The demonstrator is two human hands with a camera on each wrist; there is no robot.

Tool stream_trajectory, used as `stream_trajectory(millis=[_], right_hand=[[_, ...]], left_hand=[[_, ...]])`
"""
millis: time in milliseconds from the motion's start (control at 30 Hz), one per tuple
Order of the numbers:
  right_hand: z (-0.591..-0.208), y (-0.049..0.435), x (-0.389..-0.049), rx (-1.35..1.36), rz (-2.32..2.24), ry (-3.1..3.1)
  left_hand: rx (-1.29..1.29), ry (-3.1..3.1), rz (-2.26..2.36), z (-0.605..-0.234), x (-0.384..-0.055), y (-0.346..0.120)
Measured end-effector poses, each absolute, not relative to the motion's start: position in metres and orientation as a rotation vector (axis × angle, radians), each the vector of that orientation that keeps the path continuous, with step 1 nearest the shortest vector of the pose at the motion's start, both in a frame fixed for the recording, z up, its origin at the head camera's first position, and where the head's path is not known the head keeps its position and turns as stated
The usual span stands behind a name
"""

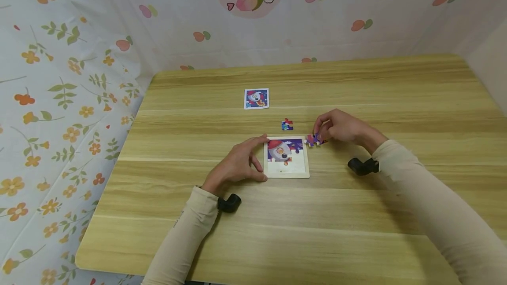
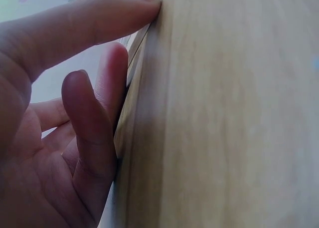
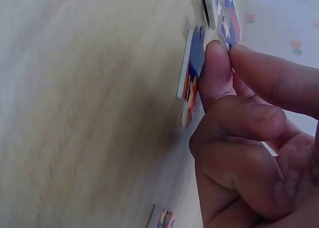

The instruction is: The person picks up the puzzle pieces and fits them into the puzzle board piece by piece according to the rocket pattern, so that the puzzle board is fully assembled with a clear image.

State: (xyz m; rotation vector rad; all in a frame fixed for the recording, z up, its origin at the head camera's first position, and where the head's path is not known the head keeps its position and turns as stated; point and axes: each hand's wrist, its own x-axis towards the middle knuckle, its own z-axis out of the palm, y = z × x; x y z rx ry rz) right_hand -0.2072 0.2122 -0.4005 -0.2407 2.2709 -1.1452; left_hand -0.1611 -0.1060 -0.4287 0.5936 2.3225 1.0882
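Note:
My left hand steadies a square jigsaw tray by its left side, forefinger at the upper corner and thumb at the lower. Fitted pieces in the tray show a grey round figure with red on top; its lower and right parts show bare white. Just right of the tray, my right hand pinches a purple and red puzzle piece between thumb and forefinger. Another puzzle piece, blue and orange, lies flat close under those fingers. In the left wrist view the left hand's other fingers bend loosely beside the tray.
A loose puzzle piece lies just above the tray. Farther back is a small picture card with the figure on it. The wooden table meets a patterned curtain behind and at the left.

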Motion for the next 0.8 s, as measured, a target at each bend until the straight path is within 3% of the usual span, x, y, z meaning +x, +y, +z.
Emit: stream_trajectory(millis=[800], right_hand=[[-0.405, 0.2, -0.19, -0.179, -1.197, 2.244]], left_hand=[[0.589, 2.297, 1.122, -0.427, -0.16, -0.107]])
